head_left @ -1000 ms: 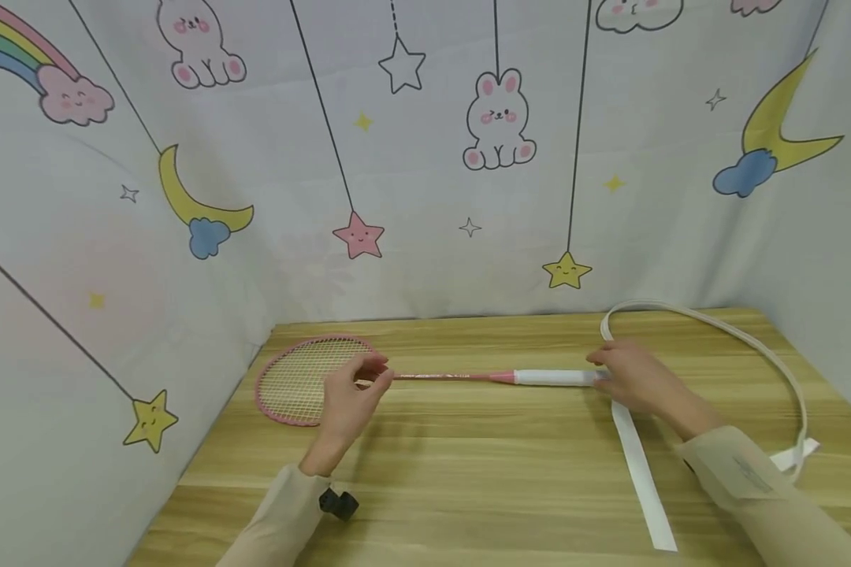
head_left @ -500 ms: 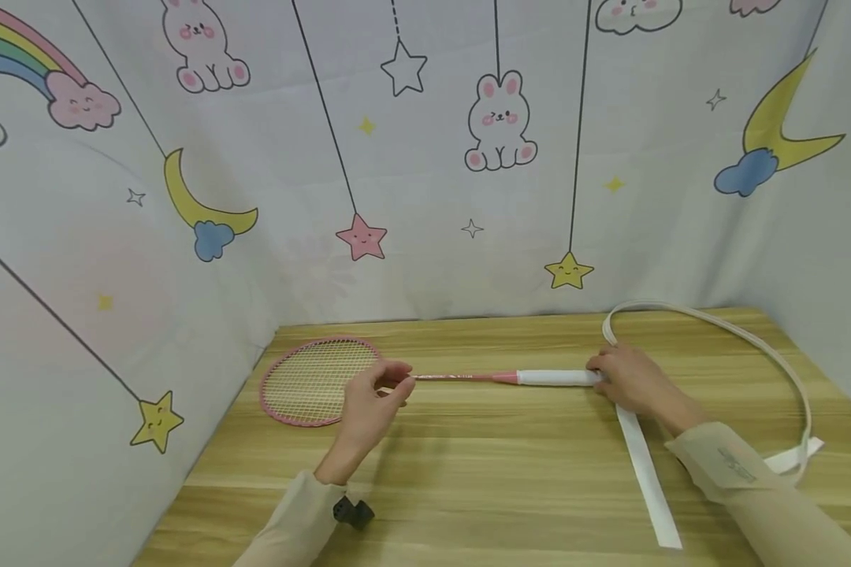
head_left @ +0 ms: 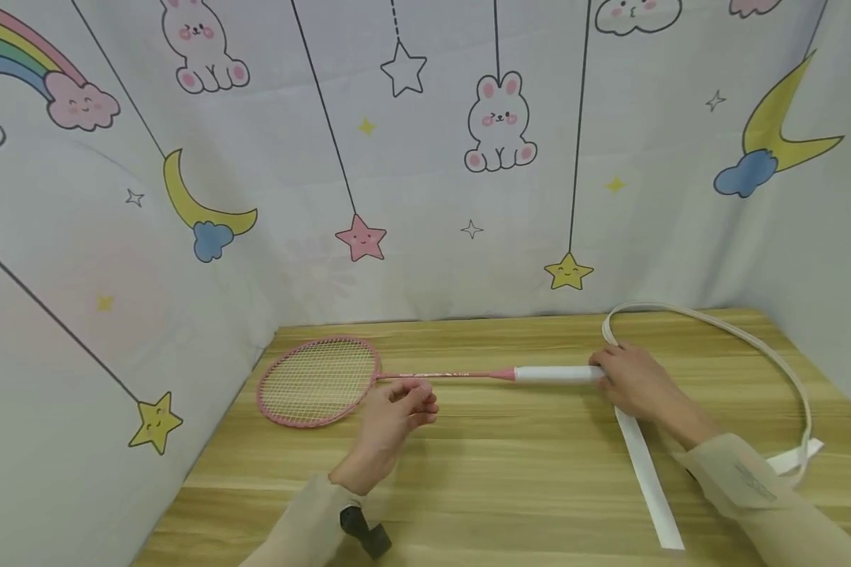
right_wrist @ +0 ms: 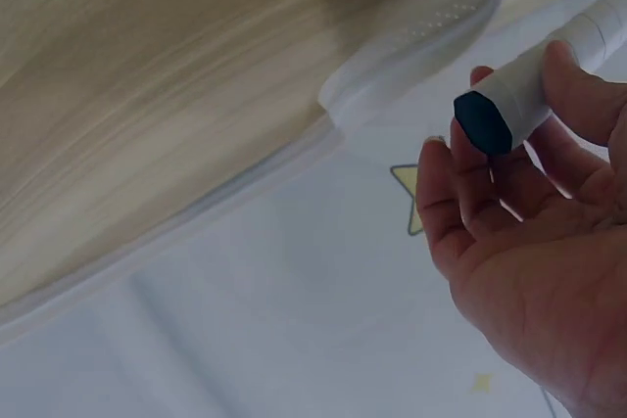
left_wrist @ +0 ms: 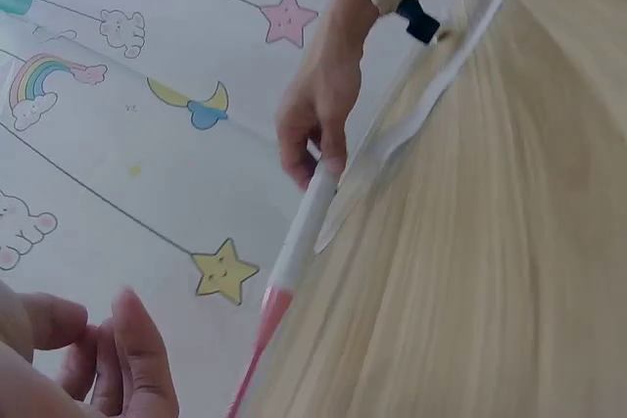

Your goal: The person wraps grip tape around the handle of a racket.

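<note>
A pink badminton racket (head_left: 440, 375) lies across the table, its strung head at the left and its white-wrapped handle (head_left: 559, 374) at the right. My right hand (head_left: 637, 386) grips the handle's end, thumb on one side and curled fingers on the other. In the right wrist view, the handle's dark end cap (right_wrist: 483, 124) shows beside the fingers. Just on the near side of the shaft is my left hand (head_left: 390, 425), fingers loosely bent and holding nothing. A white strip of grip tape (head_left: 645, 480), dotted with holes in the right wrist view, passes by my right hand.
Past my right hand, a long pale band (head_left: 759, 346) loops over the right side of the wooden table (head_left: 510, 488). A short white strip end (head_left: 794, 455) lies near my right sleeve. A printed cloth (head_left: 425, 181) hangs behind the table.
My left hand has slid right along the shaft from near the racket's head, then come off it toward the near side. My right hand stays on the handle's end.
</note>
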### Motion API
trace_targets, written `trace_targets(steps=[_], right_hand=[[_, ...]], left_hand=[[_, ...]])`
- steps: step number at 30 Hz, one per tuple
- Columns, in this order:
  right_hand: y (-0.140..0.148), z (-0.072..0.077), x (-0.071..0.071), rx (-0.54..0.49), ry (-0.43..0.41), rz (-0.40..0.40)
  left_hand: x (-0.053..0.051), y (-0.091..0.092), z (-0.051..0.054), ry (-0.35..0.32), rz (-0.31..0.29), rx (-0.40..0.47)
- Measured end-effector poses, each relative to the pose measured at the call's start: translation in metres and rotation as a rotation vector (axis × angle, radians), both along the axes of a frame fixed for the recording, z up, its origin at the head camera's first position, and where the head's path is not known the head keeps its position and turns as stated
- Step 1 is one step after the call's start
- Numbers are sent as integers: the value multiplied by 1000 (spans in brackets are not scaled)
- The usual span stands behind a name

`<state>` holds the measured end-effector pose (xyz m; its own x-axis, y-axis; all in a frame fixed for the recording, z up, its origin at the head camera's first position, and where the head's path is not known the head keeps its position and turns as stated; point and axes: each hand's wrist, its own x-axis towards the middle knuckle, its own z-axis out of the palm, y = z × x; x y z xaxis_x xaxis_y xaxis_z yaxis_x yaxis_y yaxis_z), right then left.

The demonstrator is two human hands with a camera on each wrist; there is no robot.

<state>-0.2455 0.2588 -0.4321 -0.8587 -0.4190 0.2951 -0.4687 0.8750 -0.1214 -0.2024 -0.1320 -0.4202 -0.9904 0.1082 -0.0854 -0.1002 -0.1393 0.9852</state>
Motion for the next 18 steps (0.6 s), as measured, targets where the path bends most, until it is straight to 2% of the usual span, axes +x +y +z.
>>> trace_targets(steps=[2,5,10,14,18], right_hand=[[0,4,4,-8,-1,-12],[-2,9,12,-41,-13,-30],[-4,19,28,-145,-46,-79],[-7,27,41,-182,-47,-111],[-10,31,51,-197,-29,-108]], left_hand=[[3,8,-3,-88,-25,79],[8,22,-8,-184,-59,156],[14,54,-14,-294,-87,267],[13,83,-17,-307,-94,307],[7,102,-20,-280,-84,366]])
